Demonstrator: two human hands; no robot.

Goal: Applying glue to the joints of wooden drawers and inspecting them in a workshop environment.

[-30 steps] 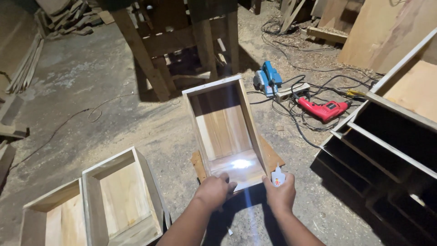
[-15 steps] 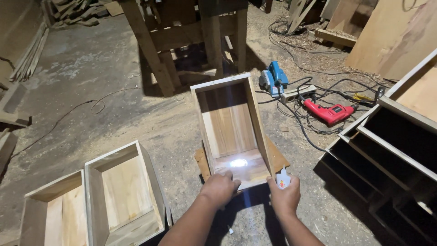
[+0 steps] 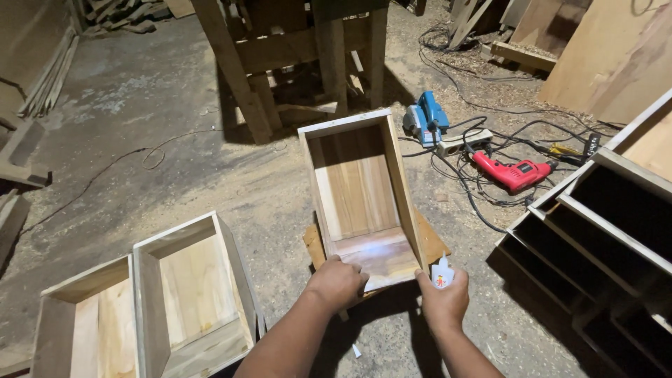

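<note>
Your left hand pressing wooden box near edge, fingers curled; right hand at 3 o'clock, fingers pinching glue bottle.

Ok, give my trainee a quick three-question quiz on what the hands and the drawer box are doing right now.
1. True or false: the left hand rests on the near edge of the open wooden drawer box.
2. What does the right hand hold? A) small white glue bottle B) red drill C) blue planer
3. Fill in: two more wooden boxes lie on the floor to the person's ____.

Key: 1 true; 2 A; 3 left.
</note>
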